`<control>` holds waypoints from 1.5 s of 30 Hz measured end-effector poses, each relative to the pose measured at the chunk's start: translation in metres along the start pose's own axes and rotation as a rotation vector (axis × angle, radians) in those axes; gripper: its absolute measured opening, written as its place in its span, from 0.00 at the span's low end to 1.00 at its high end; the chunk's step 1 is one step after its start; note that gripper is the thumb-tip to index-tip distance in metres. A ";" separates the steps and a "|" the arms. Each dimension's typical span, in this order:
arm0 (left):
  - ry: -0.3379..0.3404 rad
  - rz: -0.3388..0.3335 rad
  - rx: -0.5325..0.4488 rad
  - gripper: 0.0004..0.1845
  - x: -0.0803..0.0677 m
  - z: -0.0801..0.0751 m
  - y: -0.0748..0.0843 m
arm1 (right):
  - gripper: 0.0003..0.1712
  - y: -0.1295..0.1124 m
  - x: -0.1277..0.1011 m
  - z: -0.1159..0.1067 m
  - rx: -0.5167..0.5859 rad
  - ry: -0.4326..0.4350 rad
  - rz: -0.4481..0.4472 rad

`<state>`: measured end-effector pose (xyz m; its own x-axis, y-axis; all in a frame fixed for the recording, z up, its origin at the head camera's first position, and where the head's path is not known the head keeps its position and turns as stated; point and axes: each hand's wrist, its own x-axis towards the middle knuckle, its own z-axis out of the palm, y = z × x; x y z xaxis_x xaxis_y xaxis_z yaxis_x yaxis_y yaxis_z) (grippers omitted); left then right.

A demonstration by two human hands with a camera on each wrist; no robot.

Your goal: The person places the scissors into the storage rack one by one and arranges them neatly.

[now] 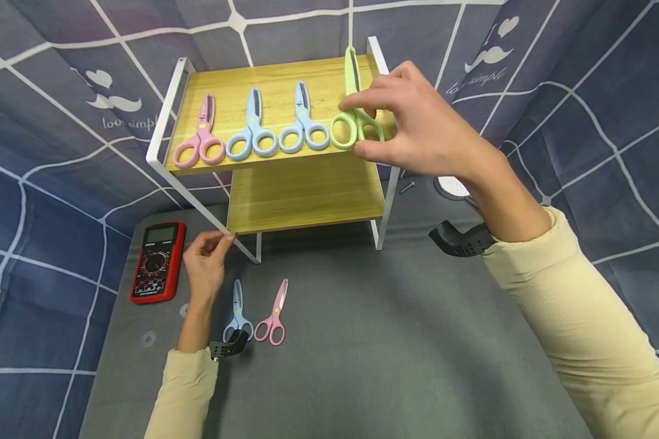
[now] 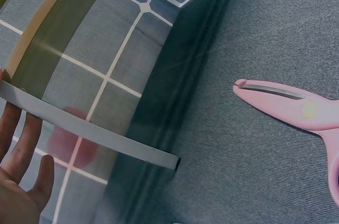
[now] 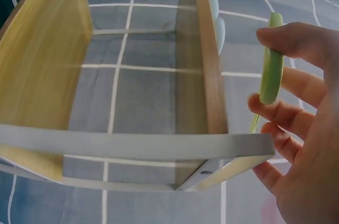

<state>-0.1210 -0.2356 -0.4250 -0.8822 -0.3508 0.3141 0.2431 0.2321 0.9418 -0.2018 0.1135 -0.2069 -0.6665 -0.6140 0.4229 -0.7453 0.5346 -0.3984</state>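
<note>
My right hand (image 1: 412, 122) pinches the handles of light green scissors (image 1: 352, 79) at the right end of the rack's upper board (image 1: 225, 79). The right wrist view shows these green scissors (image 3: 273, 65) edge-on, apart from the board, between thumb and fingers. Lined up to their left on that board are pink scissors (image 1: 202, 131) and two blue pairs, one (image 1: 252, 125) beside the other (image 1: 303, 119). My left hand (image 1: 205, 265) grips the white frame (image 2: 90, 131) at the rack's front left leg, by the lower board (image 1: 307, 195).
Blue scissors (image 1: 238, 308) and pink scissors (image 1: 274, 314) lie on the grey table (image 1: 373, 341) near my left wrist. A red multimeter (image 1: 158, 262) is at the left. Behind the rack's right leg lie a screw (image 1: 407, 187) and a round object (image 1: 451, 186).
</note>
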 end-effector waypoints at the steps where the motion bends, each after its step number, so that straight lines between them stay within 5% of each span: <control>1: 0.000 0.001 0.004 0.09 0.000 0.000 0.000 | 0.24 0.001 0.002 0.000 -0.005 -0.014 0.011; 7: 0.002 -0.008 0.005 0.09 -0.002 0.000 0.001 | 0.26 0.003 0.008 -0.001 -0.032 -0.083 0.093; 22: 0.007 0.009 0.005 0.09 -0.001 0.001 0.002 | 0.26 0.004 0.012 -0.002 -0.166 -0.271 0.118; 45: -0.001 0.007 0.008 0.09 0.000 0.002 0.000 | 0.25 0.006 0.008 0.005 -0.164 -0.209 0.132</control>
<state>-0.1217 -0.2340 -0.4255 -0.8808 -0.3480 0.3210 0.2465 0.2418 0.9385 -0.2115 0.1093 -0.2097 -0.7525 -0.6299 0.1923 -0.6565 0.6942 -0.2952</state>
